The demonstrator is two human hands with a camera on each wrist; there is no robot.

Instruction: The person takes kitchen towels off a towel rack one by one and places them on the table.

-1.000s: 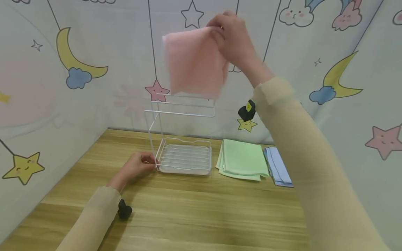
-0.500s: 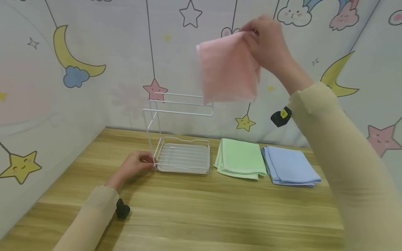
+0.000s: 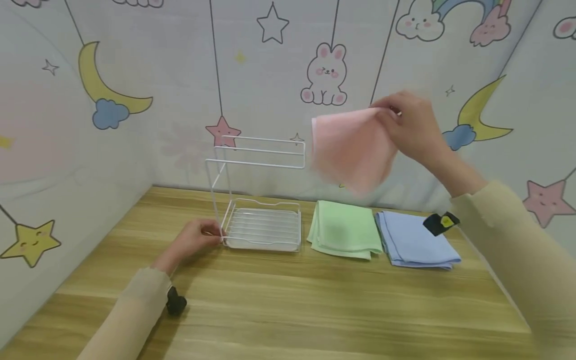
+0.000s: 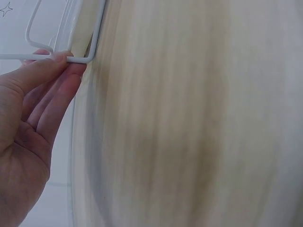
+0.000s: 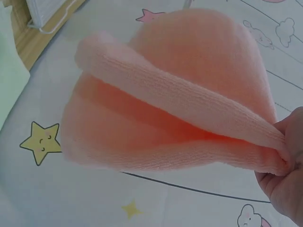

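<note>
A folded pink towel [image 3: 353,145] hangs in the air to the right of the white wire rack [image 3: 261,164]. My right hand [image 3: 414,127] pinches it by one upper corner. In the right wrist view the pink towel [image 5: 189,90] droops in open folds from the fingers. Down at the table, my left hand [image 3: 193,239] pinches the rack's lower left corner between thumb and fingers. The left wrist view shows that hand [image 4: 42,94] on the white wire [image 4: 78,60]. The rack stands upright, with a pale tray [image 3: 263,245] at its base.
To the right of the rack lies a folded green towel [image 3: 346,227], and beside it a folded blue towel [image 3: 418,240]. All stand on a wood-grain table [image 3: 288,300]. A printed cloth backdrop [image 3: 270,75] closes off the back and sides.
My right hand has carried the pink towel rightward, away from above the rack, and then lowered it. The left hand stays at the rack's corner.
</note>
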